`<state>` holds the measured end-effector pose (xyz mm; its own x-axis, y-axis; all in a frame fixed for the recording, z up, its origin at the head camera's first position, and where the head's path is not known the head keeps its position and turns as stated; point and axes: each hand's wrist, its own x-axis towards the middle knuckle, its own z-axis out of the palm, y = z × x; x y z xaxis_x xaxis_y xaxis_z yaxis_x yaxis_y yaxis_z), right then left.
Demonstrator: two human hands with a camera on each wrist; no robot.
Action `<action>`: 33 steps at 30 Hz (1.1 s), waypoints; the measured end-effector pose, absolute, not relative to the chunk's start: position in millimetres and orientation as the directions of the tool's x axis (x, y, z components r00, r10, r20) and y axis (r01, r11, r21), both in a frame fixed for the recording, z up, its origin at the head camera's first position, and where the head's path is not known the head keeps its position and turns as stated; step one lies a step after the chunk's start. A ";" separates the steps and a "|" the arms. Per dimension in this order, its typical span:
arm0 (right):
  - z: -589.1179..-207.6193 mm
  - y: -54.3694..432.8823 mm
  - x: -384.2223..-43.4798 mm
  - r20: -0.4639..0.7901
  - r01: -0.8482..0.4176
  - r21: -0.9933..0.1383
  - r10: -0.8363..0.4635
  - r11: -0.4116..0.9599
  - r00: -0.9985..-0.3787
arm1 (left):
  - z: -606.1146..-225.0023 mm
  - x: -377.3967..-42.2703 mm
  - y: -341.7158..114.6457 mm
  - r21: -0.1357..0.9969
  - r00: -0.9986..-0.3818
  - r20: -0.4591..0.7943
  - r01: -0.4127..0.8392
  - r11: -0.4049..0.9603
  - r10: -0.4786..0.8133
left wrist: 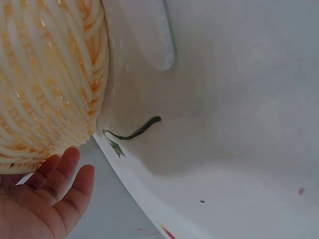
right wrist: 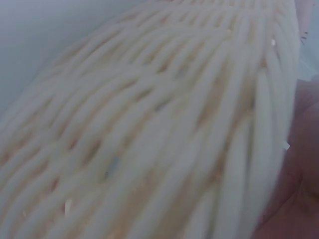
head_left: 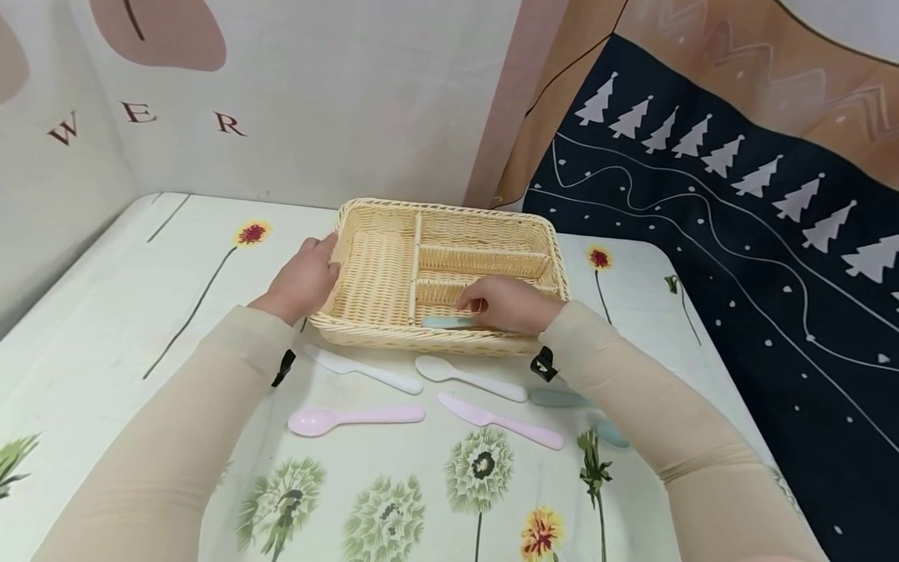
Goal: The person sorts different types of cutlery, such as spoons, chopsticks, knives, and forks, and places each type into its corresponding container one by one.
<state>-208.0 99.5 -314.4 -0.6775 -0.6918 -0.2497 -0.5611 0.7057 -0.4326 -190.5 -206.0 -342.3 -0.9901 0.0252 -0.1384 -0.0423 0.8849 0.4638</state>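
Observation:
A woven basket [head_left: 372, 257] with several compartments stands on the table. My left hand [head_left: 302, 279] holds its left end, thumb at the rim; in the left wrist view the fingers [left wrist: 65, 174] rest against the outside of the weave. My right hand [head_left: 511, 303] reaches into the front right compartment, fingers curled at a light blue plastic utensil [head_left: 448, 321] lying lengthwise there. The hand covers the utensil's right part. In the right wrist view the basket's outer wall [right wrist: 149, 124] hides most of that hand.
In front of the basket lie a white knife [head_left: 365, 369], a white spoon [head_left: 470, 378], a pink spoon [head_left: 354, 418] and a pink knife [head_left: 499, 421]. Two light blue pieces, one a utensil [head_left: 558, 398], are partly under the right forearm. A wall hanging borders the table's back.

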 end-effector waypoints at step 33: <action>-277.2 161.8 -189.9 -0.054 -0.443 -0.509 -0.540 0.739 -0.840 | -340.6 -189.6 -204.9 0.466 -0.989 -0.147 -0.051 0.883 0.020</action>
